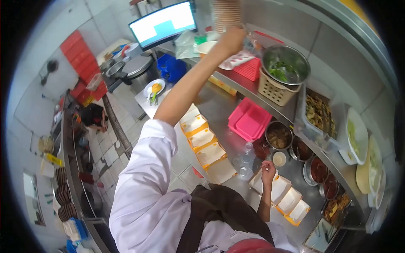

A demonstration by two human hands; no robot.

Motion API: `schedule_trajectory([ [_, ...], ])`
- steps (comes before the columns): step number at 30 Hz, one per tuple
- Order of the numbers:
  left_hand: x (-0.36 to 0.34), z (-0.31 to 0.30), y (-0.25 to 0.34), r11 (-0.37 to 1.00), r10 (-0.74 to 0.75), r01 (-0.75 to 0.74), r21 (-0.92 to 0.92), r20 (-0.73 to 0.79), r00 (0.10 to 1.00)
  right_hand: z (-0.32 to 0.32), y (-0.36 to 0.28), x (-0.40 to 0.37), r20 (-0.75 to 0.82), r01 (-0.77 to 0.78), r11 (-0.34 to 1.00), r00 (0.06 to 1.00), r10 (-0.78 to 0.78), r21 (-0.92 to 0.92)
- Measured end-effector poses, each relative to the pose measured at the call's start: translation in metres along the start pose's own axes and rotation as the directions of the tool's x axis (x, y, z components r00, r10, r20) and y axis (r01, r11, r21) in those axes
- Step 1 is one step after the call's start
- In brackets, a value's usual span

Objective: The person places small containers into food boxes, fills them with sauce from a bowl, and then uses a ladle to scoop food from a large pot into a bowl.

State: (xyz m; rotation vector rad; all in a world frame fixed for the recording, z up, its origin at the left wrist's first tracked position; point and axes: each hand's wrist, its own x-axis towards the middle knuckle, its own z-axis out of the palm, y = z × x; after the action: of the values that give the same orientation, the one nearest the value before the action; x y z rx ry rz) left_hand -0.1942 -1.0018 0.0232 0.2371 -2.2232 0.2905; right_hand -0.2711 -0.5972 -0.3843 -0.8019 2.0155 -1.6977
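My left hand (231,40) is stretched far up to the shelf and closes around the bottom of a tall stack of paper cups (226,14). My right hand (268,170) hovers low over the steel counter (219,105) with its fingers loosely apart and nothing in it. It is just above a row of open white-and-orange takeaway boxes (287,198). A second row of the same boxes (204,143) lies under my left arm. A clear plastic bottle (247,158) and a small white bowl (279,158) stand beside my right hand.
A pink tray (249,120) and pots of cooked food (278,135) sit at the counter's back. On the shelf are a steel bowl of greens (284,63) in a beige basket (274,90), a food tub (318,111) and plates (358,135). A monitor (162,23) glows beyond. Another person (95,116) crouches on the floor.
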Motion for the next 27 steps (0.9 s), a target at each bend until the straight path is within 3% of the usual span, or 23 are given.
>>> schedule_trajectory([
  [2, 0.010, 0.007, 0.002, 0.961, -0.210, 0.144, 0.235, 0.290, 0.934, 0.010, -0.010, 0.001, 0.039, 0.049, 0.998, 0.998, -0.048, -0.025],
  [6, 0.010, 0.022, 0.006, 0.942, -0.171, 0.072, 0.327, 0.287, 0.943, 0.023, -0.021, 0.006, 0.059, 0.072, 0.997, 0.996, -0.070, -0.028],
  [9, 0.011, 0.026, 0.006, 0.937, -0.244, 0.184, 0.298, 0.177, 0.954, 0.031, -0.022, 0.004, 0.076, 0.071, 0.996, 0.994, -0.075, 0.058],
  [11, 0.014, 0.017, 0.009, 0.972, -0.149, 0.113, 0.205, 0.169, 0.974, 0.033, -0.024, 0.004, 0.101, 0.022, 0.999, 0.995, -0.027, 0.050],
  [14, 0.011, 0.001, 0.010, 0.962, -0.102, 0.061, 0.265, 0.147, 0.984, 0.035, -0.032, 0.004, 0.114, -0.021, 0.999, 0.993, 0.016, 0.040],
  [18, 0.014, -0.023, 0.003, 0.981, -0.170, 0.135, 0.138, 0.277, 0.946, 0.037, -0.027, 0.010, 0.088, 0.084, 0.995, 0.992, -0.088, 0.051],
  [20, 0.003, -0.048, 0.016, 0.988, -0.092, 0.084, 0.126, 0.058, 0.994, 0.040, -0.021, 0.015, 0.087, 0.100, 0.994, 0.991, -0.102, 0.034],
  [21, -0.003, -0.058, 0.021, 0.988, -0.092, 0.083, 0.130, 0.062, 0.994, 0.042, -0.019, 0.016, 0.084, 0.115, 0.993, 0.990, -0.116, 0.011],
  [23, -0.018, -0.079, 0.032, 0.998, -0.060, 0.054, -0.030, -0.217, 0.974, 0.046, -0.021, 0.017, 0.100, 0.078, 0.997, 0.992, -0.079, 0.020],
  [24, -0.028, -0.094, 0.037, 0.998, -0.057, 0.053, -0.027, -0.214, 0.975, 0.049, -0.024, 0.019, 0.098, 0.088, 0.996, 0.991, -0.089, 0.016],
  [26, -0.051, -0.126, 0.043, 0.972, -0.199, 0.129, -0.197, -0.396, 0.897, 0.054, -0.033, 0.019, 0.093, 0.097, 0.995, 0.991, -0.098, 0.015],
  [27, -0.064, -0.135, 0.039, 0.959, -0.249, 0.168, -0.229, -0.392, 0.886, 0.058, -0.040, 0.018, 0.101, 0.105, 0.994, 0.989, -0.109, 0.036],
])
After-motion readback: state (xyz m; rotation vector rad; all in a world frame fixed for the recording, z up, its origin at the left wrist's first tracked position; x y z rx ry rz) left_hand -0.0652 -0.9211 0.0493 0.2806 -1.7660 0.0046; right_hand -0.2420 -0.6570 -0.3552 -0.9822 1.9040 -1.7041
